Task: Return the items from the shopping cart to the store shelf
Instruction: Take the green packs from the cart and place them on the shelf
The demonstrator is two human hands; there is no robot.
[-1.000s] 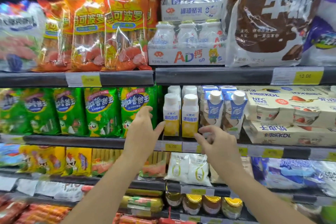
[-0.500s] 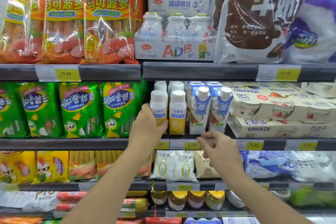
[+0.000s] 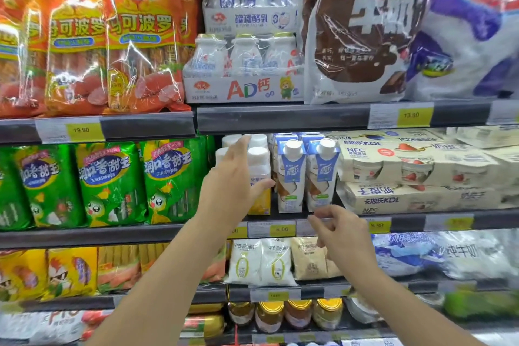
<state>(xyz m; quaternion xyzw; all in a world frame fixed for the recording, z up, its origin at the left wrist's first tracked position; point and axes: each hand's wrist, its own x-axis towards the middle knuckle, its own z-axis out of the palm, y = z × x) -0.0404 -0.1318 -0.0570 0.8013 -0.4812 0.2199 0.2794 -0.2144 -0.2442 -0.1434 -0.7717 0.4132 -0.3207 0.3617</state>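
Yellow-and-white bottles [image 3: 259,166] stand in rows on the middle shelf [image 3: 84,236], left of two blue-and-white cartons [image 3: 290,174]. My left hand [image 3: 230,185] lies against the front left bottle, fingers stretched upward and thumb across the bottle beside it; I cannot see a closed grip. My right hand [image 3: 342,230] hovers at the shelf's price rail just below the cartons, fingers loosely curled with nothing in them. No shopping cart is in view.
Green sausage bags [image 3: 112,182] fill the shelf to the left and beige yogurt multipacks [image 3: 415,171] the right. Above are orange sausage bags [image 3: 140,42], a bottle multipack [image 3: 244,64] and a brown milk bag [image 3: 359,25]. Below hang white pouches [image 3: 261,261] and jars [image 3: 297,314].
My left hand has risen from the shelf edge by the green bags and moved right onto the front bottles. My right hand stays near the price rail.
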